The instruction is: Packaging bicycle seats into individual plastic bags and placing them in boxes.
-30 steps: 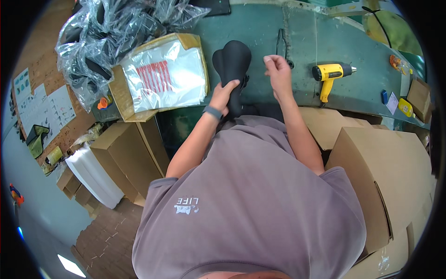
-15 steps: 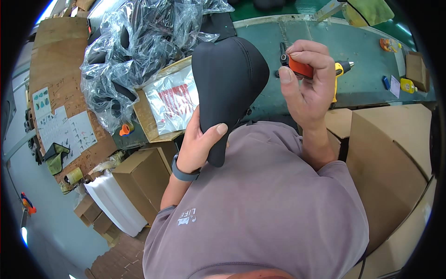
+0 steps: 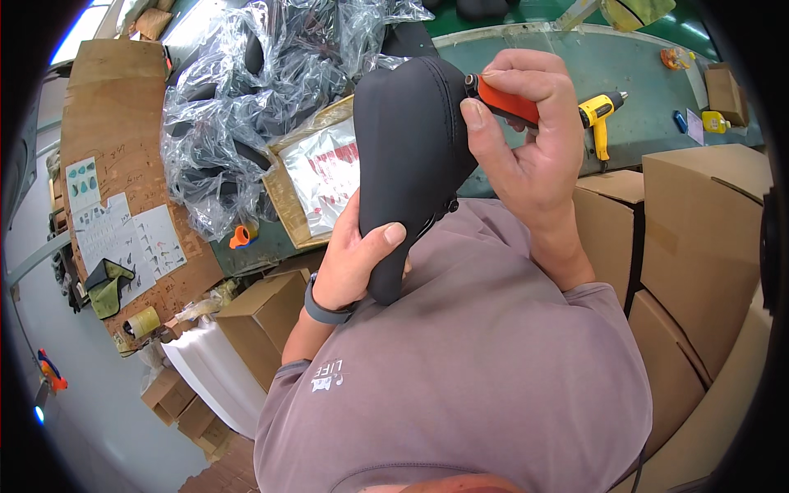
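Observation:
A black bicycle saddle (image 3: 403,131) stands up in front of my chest, its wide end away from me and its narrow nose toward me. My left hand (image 3: 355,259) is wrapped round the nose part, thumb lying on top. In my right hand (image 3: 526,135) is a small orange lighter (image 3: 511,102) with a black and metal end, pinched between thumb and fingers. That metal end sits right beside the stitched seam along the saddle's right edge. No flame can be made out. Part of a dark fitting (image 3: 446,207) shows under the saddle.
A yellow heat gun (image 3: 600,115) lies on the green table (image 3: 649,94) to the right. Bagged black saddles (image 3: 238,107) pile up at the far left, by an open carton (image 3: 288,168) with a silver bag. Cardboard boxes (image 3: 699,238) stand right; papers (image 3: 136,238) lie on a brown board.
My right hand has moved left with the lighter, bringing its metal end up to the saddle's edge. The saddle is slightly turned, and the view has shifted a little.

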`<state>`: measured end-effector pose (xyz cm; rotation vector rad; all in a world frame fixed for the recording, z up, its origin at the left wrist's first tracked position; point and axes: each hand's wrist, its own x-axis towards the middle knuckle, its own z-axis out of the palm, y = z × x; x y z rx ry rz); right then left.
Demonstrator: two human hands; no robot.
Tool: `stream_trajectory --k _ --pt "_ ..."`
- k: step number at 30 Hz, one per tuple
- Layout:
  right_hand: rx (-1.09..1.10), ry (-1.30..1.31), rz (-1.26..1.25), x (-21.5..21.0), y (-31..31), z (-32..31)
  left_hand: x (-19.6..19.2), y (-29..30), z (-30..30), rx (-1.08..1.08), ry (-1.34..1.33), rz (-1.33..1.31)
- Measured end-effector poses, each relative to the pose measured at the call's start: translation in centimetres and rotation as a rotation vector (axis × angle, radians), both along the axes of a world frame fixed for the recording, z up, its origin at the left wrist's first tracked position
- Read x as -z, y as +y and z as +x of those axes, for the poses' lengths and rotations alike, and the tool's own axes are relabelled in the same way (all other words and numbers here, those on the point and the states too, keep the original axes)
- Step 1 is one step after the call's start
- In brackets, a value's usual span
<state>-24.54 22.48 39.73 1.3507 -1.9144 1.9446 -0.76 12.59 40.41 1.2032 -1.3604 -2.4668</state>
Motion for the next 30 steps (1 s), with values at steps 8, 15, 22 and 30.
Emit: stream_trajectory --k 8,15,22,30 --pt "0.01 0.043 0.024 -1.7 -0.6 2.1 -0.2 -1.3 2.4 0.052 0.073 0.061" --pt "0.008 0.185 0.015 -2.0 -0.8 1.3 -0.3 -0.8 2.0 0.021 0.055 0.025" --pt "-0.017 0.244 0.014 -2.0 -0.8 0.3 -0.4 -0.4 1.5 0.005 0.025 -0.01" --pt "-0.066 0.25 0.105 -2.1 0.3 -0.6 -0.3 0.0 1.0 0.003 0.025 -0.027"
